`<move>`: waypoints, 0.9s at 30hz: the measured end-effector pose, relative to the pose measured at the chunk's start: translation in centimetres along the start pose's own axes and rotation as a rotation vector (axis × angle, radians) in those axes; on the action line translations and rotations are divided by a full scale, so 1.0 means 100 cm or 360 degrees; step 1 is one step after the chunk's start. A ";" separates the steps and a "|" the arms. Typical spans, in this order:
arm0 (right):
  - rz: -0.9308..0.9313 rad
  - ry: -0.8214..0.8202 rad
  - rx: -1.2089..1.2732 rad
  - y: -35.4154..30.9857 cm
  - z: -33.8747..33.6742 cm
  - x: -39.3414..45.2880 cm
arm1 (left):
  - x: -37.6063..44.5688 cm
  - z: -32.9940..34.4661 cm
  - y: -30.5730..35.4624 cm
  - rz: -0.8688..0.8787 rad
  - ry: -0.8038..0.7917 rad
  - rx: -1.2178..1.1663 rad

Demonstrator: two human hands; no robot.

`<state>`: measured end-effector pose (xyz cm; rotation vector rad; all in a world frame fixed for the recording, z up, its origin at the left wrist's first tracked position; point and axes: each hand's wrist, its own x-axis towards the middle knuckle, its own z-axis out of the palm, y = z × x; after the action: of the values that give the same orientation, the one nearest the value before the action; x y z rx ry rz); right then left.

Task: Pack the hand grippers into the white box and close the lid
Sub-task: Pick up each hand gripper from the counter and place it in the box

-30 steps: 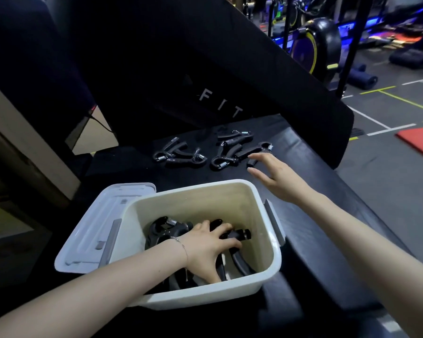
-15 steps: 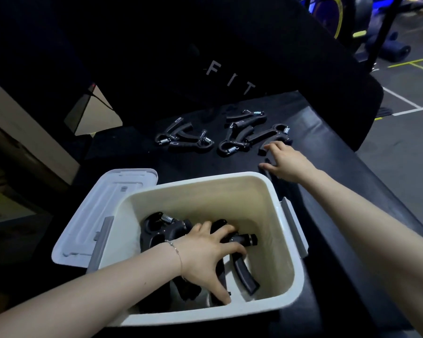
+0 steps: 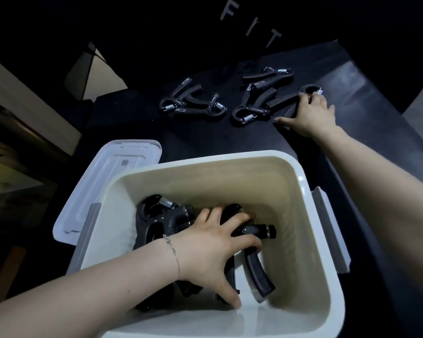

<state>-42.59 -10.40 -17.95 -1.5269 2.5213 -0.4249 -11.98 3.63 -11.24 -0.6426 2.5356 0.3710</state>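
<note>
Black padded bench (image 3: 352,76); dim gym

One head-worn camera looks steeply down, close over the white box (image 3: 303,181).

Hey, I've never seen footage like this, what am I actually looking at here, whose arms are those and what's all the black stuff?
There is no machine here. A person wears a wide-angle camera on the head, so you look down along their own two bare arms.

The left hand reaches into an open white box and rests on black hand grippers already packed inside, spring-loaded squeeze trainers; whether its grip has closed on one is hard to tell. The box's lid lies beside it on the left, not yet on.

The right hand stretches to the dark padded surface and touches one loose gripper, its fingers laid on it rather than clearly closed. More loose grippers lie further left, still to be packed.
</note>
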 end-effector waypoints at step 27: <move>0.0183 0.0065 0.0319 0.003 -0.046 -0.034 | -0.002 -0.015 0.004 -0.0064 -0.0200 -0.0028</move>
<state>-42.52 -6.52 -13.72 -1.3071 2.4929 -0.6752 -12.62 3.47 -9.86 -0.6554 2.3991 0.4073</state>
